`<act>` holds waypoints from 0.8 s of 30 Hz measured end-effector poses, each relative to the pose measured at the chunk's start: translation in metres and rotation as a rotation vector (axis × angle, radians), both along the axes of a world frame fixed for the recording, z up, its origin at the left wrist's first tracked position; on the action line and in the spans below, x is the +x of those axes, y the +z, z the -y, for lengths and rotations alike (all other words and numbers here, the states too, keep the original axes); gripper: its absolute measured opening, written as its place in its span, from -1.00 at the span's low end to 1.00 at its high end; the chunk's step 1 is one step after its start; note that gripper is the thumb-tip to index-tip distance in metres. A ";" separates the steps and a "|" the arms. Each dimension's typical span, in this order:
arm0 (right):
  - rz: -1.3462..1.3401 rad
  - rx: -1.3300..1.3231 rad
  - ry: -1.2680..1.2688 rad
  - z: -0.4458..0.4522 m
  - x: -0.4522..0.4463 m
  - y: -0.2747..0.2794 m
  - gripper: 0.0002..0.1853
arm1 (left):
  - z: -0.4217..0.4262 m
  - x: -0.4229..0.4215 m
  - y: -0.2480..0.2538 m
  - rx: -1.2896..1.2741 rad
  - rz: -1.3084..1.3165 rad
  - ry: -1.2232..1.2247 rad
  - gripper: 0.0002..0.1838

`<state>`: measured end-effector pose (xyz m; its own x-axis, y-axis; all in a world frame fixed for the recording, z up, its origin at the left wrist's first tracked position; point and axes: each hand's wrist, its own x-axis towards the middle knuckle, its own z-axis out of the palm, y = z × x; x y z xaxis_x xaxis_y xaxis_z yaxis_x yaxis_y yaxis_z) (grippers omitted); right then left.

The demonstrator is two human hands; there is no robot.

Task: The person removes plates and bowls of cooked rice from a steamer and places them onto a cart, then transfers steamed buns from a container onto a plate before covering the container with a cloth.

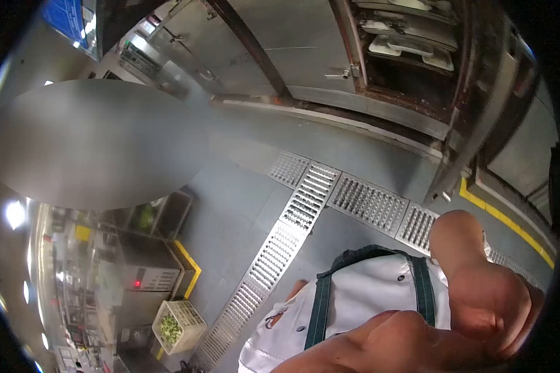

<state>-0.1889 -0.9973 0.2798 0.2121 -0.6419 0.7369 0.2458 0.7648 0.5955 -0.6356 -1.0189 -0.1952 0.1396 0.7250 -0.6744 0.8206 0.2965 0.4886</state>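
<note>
Close to the camera, my two bare arms are raised. A bent arm (pixel 457 239) shows at the right, its rounded end looking like an elbow. Across the bottom lies more bare skin, apparently the other arm (pixel 367 348). Neither hand can be made out, and what they touch is hidden. Between the arms is my white top (pixel 367 286) with dark green straps (pixel 317 314). Beyond the bent arm, a metal door (pixel 479 137) stands ajar beside a cabinet with shelves (pixel 410 81). White trays or containers (pixel 410 50) rest on those shelves.
Metal drain grates (pixel 280 248) cross the grey floor (pixel 230 205). At lower left stands a pale crate (pixel 190 323) of green vegetables (pixel 170 328), near a metal appliance (pixel 146 261) with a red light. Yellow tape (pixel 510 217) edges the right side. A blurred grey oval hides the upper left.
</note>
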 end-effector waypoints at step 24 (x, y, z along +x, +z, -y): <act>-0.060 -0.911 0.234 -0.651 0.074 -0.096 -0.87 | -0.466 0.217 0.052 0.262 0.139 0.869 -0.64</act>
<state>-0.1146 -0.3459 0.1840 0.3168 0.2395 0.9177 0.0376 0.9636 -0.2645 -0.4186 -0.5529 -0.1436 -0.4585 0.7403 -0.4916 0.2900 0.6475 0.7047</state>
